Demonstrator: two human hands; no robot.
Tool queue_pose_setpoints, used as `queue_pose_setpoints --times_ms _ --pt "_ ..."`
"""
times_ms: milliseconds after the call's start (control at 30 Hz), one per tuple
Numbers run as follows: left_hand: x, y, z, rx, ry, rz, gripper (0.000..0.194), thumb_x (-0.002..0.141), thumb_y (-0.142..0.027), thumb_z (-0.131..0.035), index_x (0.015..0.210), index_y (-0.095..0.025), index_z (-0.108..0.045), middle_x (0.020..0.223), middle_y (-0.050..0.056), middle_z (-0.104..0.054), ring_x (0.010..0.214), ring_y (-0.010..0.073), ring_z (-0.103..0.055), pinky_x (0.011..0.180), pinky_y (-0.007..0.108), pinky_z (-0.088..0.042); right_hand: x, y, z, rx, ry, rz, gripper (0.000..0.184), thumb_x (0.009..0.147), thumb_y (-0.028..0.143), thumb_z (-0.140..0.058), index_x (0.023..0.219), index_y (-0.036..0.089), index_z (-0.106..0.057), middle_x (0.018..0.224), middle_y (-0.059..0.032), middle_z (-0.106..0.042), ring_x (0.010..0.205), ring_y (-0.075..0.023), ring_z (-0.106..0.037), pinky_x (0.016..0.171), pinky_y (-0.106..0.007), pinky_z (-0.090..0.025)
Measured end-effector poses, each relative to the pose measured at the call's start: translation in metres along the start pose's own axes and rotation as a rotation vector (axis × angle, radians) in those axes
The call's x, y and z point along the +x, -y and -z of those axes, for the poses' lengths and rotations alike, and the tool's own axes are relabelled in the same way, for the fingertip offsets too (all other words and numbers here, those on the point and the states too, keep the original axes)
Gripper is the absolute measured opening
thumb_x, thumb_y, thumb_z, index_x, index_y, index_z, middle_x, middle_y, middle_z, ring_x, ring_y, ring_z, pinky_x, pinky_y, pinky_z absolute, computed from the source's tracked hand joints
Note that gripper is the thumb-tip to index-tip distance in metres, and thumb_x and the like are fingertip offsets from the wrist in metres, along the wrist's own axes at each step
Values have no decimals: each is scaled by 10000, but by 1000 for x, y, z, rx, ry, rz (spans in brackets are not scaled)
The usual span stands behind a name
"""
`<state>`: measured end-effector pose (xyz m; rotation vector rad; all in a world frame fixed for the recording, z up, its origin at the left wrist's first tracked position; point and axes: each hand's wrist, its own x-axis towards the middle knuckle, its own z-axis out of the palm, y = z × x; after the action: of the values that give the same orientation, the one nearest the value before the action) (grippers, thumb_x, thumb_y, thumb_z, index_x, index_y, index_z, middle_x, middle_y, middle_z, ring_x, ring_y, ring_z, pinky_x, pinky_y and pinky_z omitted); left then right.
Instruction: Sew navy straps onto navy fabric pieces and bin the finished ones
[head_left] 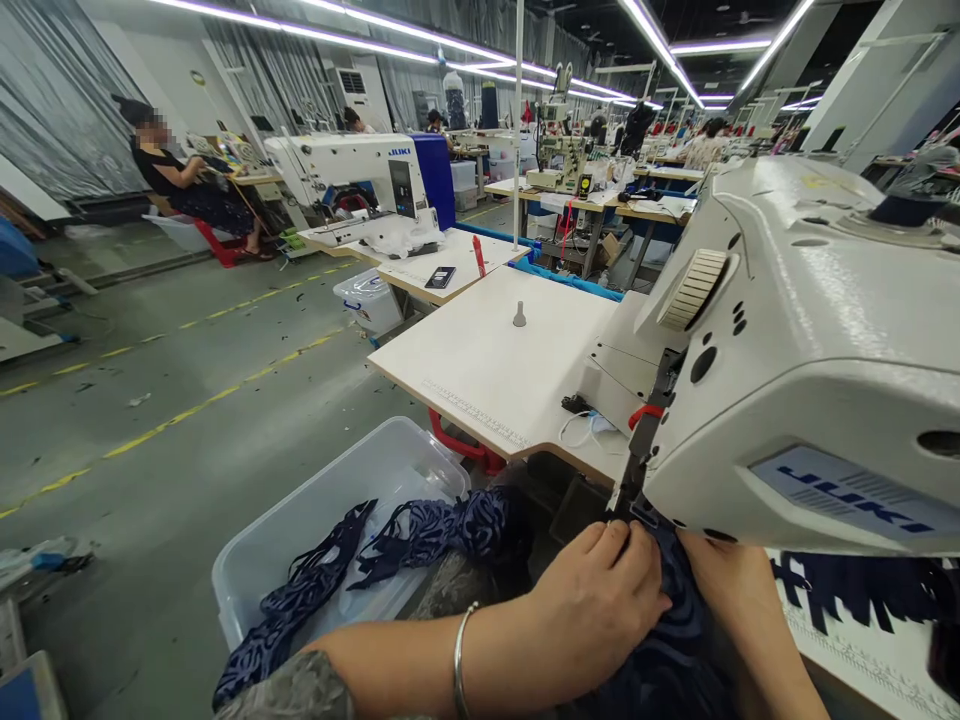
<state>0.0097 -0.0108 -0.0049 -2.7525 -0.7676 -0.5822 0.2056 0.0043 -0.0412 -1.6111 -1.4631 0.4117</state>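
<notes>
Dark navy patterned fabric (675, 650) lies under the head of a white sewing machine (825, 330). My left hand (611, 595), with a silver bangle (461, 660) on its wrist, pinches the fabric close to the needle area (626, 500). On the fabric's other side is my right hand (731, 590). The machine head and cloth hide its fingers, so their grip does not show. More navy patterned pieces (450, 530) trail from beside my lap into a clear plastic bin (300, 510) at the left.
The white machine table (495, 350) carries a grey peg (519, 315). Navy strips (862, 590) lie right of the machine. Beyond stand another sewing machine (360, 175), a phone (440, 277) and a red tool (478, 257). A seated person (180, 180) works at the far left.
</notes>
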Motion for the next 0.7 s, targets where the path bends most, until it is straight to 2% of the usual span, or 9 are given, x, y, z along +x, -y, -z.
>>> queue_pose_setpoints --times_ms 167,367,467,700 --pt "-2 5 2 -48 -6 17 412 1013 -371 -421 1237 -50 -547 1217 133 -553 1048 193 -548 867 293 -443 0 1 1 14 22 -4 333 778 350 -590 1065 222 -700 945 -56 -758 1081 -295 -622 980 -428 -451" --pt "-3 6 -2 -66 -18 -19 340 1000 -380 -458 1141 -104 -597 1210 92 -553 1059 187 -537 874 293 -447 0 4 3 37 46 -81 331 758 377 -571 994 206 -727 929 -81 -758 1048 -318 -636 1002 -463 -426" --pt "-3 5 -4 -70 -40 -27 333 1003 -342 -459 1191 -92 -572 1208 95 -556 1069 191 -535 900 298 -439 -3 3 5 32 52 -117 313 762 364 -554 953 197 -738 946 -90 -754 1071 -331 -624 1015 -478 -410" --pt "-3 5 -2 -117 8 -40 344 997 -289 -471 1264 -77 -516 1211 117 -560 1095 197 -540 945 318 -425 -5 7 6 20 71 -217 298 773 394 -550 891 210 -753 936 -87 -754 972 -330 -658 939 -436 -474"
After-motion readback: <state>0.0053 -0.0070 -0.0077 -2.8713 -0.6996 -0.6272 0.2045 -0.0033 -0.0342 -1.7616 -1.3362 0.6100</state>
